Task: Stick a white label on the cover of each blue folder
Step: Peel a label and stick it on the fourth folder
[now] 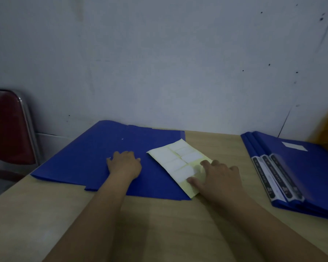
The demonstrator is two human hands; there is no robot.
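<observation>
Pressing flat on the folder, the left hand lies with fingers spread and grasps nothing; this probably keeps the cover from sliding. The right hand rests on the label sheet, thumb and fingertips at a label's corner, apparently to peel it; whether a label is pinched cannot be told. The sheet overlaps the folder's right edge and the tabletop. A stack of folders lies well apart at right, its top cover bearing a label. A chair stands left. Nothing obstructs the cover.
</observation>
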